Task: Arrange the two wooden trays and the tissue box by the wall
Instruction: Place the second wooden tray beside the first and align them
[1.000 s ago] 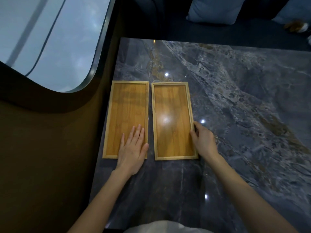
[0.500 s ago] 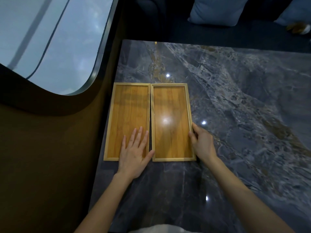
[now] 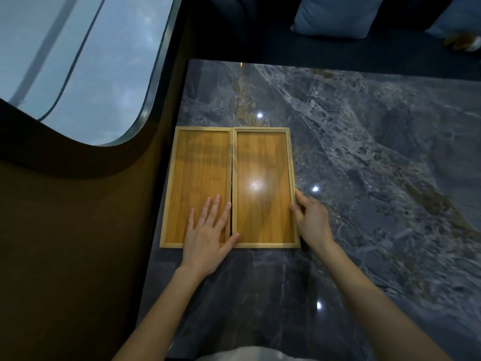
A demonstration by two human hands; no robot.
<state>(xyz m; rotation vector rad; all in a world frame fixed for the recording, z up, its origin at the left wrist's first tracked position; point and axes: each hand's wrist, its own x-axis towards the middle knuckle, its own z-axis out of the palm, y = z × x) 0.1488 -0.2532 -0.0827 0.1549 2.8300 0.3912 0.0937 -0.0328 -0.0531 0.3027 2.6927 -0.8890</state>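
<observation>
at the near edge, 2 bare forearms reached forward over the dark marbled counter (image 3: 364, 157). the left hand (image 3: 208, 235) lay flat and spread wide, palm down, gripping nothing; its fingers rested on the floor of the left wooden tray (image 3: 197, 165) near that tray's near end, and its thumb stretched across toward the near left corner of the right wooden tray (image 3: 263, 162). the right hand (image 3: 312, 222) sat on the counter just outside the right tray, fingers loosely curled and pressed against the outer face of its right rim, not closed around anything. the 2 trays lay flat side by side, long sides touching or almost touching along a thin dark seam, near ends roughly level. the left tray sat close to the counter's left edge, beside the brown wall (image 3: 78, 230). a bright light glare showed on the right tray's floor. further back, a curved window (image 3: 78, 61) filled the upper left, and a pale cushion (image 3: 335, 14) rested on dark seating beyond the counter's far edge.
</observation>
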